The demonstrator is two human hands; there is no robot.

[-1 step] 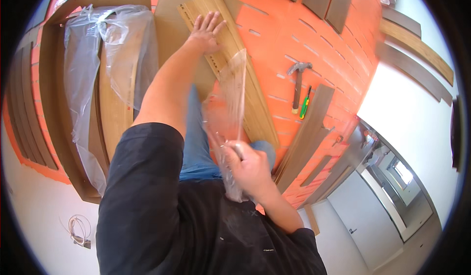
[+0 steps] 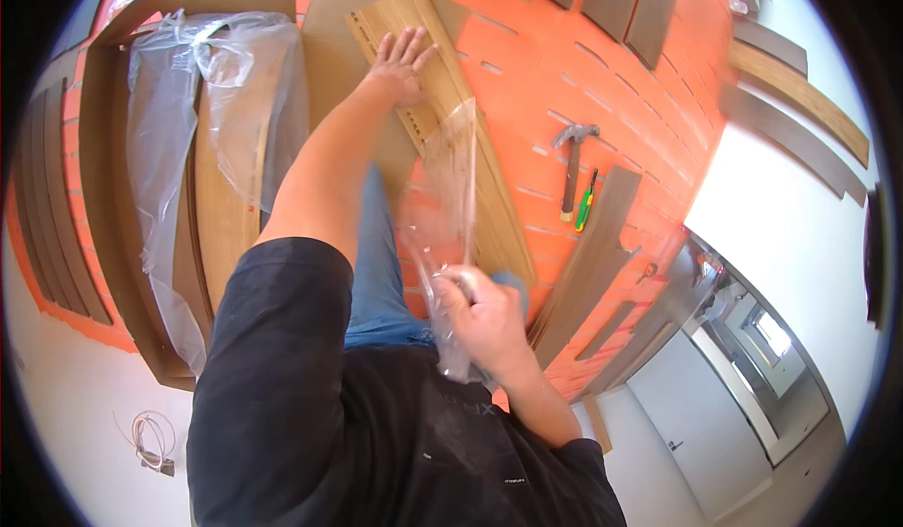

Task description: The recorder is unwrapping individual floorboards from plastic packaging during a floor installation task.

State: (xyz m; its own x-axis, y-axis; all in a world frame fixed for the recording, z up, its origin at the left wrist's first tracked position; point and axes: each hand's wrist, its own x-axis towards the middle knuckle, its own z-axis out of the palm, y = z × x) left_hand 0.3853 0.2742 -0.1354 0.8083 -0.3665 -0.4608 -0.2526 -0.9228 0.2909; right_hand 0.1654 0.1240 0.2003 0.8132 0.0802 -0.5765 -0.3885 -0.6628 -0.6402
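Note:
A light-brown wood plank point(image 2: 501, 215) with grooved edges lies slanting in front of me, its far end over a flat cardboard sheet. My left hand point(image 2: 403, 68) rests on its far part, palm down with fingers spread. Closer to my body, my right hand point(image 2: 482, 318) is closed around a gathered piece of clear plastic film point(image 2: 450, 165). The film stretches upward from the fist and partly covers the plank's left edge. Something pale and shiny shows by the right thumb, too blurred to name.
An open cardboard box point(image 2: 105, 188) at left holds more planks under plastic wrap point(image 2: 160, 141). A claw hammer point(image 2: 572, 170) and a green-handled tool point(image 2: 585, 205) lie right of the plank on orange underlay point(image 2: 527, 85). Grey-brown boards point(image 2: 588, 254) lie nearer. A coiled cable point(image 2: 150, 438) sits lower left.
My right hand and the plastic film have shifted very slightly up and right. The left hand stays spread on the plank.

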